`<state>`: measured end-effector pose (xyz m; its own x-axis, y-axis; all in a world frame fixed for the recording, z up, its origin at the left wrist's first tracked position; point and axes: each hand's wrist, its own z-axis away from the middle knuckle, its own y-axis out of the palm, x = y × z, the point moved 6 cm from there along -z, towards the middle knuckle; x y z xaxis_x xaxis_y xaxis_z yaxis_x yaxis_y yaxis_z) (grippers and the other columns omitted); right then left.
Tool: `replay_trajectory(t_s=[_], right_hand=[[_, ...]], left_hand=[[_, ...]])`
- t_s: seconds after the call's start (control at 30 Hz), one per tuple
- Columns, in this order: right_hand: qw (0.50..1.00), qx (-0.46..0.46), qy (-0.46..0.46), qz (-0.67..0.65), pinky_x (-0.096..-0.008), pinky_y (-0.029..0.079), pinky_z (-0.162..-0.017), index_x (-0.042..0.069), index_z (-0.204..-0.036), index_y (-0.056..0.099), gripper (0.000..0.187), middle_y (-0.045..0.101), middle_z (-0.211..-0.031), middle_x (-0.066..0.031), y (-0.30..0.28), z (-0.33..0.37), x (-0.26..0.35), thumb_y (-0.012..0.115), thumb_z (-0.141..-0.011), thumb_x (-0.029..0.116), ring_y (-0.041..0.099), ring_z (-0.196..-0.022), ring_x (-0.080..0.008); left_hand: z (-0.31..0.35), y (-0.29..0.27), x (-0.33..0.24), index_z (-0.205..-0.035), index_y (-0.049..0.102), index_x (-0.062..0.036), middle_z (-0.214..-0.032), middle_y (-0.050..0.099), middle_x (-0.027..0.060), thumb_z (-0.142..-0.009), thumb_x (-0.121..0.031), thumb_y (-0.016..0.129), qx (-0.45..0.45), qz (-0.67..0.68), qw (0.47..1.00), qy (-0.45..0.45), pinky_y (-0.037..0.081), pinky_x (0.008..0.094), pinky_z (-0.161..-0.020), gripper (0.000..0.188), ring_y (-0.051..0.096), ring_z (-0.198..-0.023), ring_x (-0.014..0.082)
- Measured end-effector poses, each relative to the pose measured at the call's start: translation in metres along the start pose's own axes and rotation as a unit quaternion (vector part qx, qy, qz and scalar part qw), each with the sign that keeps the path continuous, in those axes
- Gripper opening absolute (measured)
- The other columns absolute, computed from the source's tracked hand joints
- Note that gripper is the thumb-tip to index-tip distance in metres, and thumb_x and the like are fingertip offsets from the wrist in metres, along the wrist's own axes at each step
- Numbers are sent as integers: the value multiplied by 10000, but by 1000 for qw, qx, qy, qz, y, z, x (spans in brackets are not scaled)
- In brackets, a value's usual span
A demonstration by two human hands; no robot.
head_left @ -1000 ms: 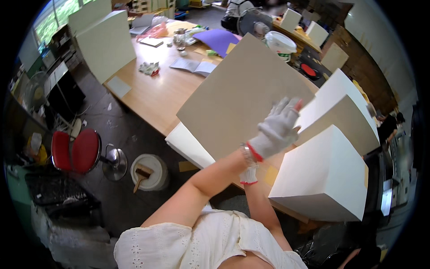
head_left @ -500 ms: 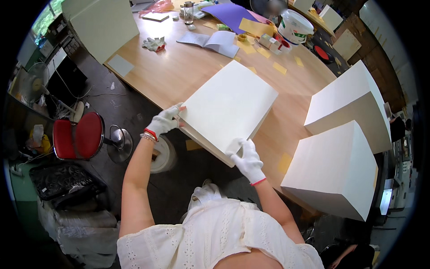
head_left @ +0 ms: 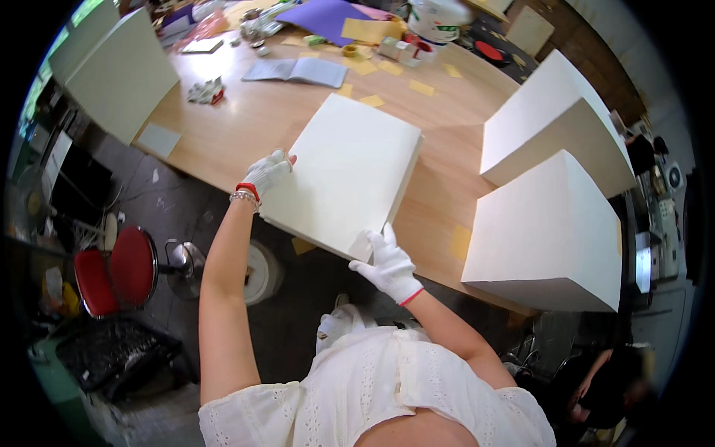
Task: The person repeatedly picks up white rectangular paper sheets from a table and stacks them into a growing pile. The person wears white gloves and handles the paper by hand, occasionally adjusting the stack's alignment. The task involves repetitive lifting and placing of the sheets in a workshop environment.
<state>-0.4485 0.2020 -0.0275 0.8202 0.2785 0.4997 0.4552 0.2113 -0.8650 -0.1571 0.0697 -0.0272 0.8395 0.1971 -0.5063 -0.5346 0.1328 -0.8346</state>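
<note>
A thick stack of white sheets [head_left: 346,167] lies flat on the wooden table, its near corner by the table's front edge. My left hand [head_left: 268,173], in a white glove with bare fingertips, rests at the stack's left edge with its fingers stretched toward the top sheet. Around the near right corner, my right hand [head_left: 389,264], also gloved, spreads its thumb and forefinger. The thumb points left below the corner, while the forefinger lies along the right side. Neither hand visibly grips the stack.
Two tall white stacks [head_left: 540,231] stand at the right, another white stack [head_left: 123,78] at the far left. Beyond lie an open booklet [head_left: 294,71], a crumpled glove [head_left: 206,91], tape and a white bucket [head_left: 432,21]. A red chair [head_left: 134,261] and white bin [head_left: 261,274] stand on the floor.
The view has shifted, so the table's things sit elsewhere in it. My right hand's thumb and forefinger have opened at the corner, and my left hand has stayed by the left edge.
</note>
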Motion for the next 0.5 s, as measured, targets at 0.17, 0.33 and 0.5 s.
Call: replay_trajectory(t_s=[0.17,0.33,0.5], right_hand=[[999,20,26,-14,-463,518,-779,161,-1281,410,713,300,-1381,-352,11,5,-2,759,-706,398,613,-898,-450],[999,-26,-10,-22,-464,530,-754,183,-1284,409,691,274,-1395,-354,11,0,-3,749,-718,388,629,-850,-448],[1000,-30,6,5,-461,535,-754,197,-1301,405,749,307,-1386,-350,11,8,-8,779,-685,401,625,-895,-449]], left_hand=[[-44,17,0,-1244,521,-71,-1216,580,188,-936,-477,396,27,-42,997,-52,418,402,-953,525,531,-1143,360],[0,-1,16,-1250,519,-78,-1111,623,167,-911,-434,493,-22,58,997,-48,439,363,-899,493,582,-1045,310],[71,-3,59,-1290,526,-86,-1002,647,106,-789,-135,687,54,154,985,64,457,273,-798,529,601,-941,149]])
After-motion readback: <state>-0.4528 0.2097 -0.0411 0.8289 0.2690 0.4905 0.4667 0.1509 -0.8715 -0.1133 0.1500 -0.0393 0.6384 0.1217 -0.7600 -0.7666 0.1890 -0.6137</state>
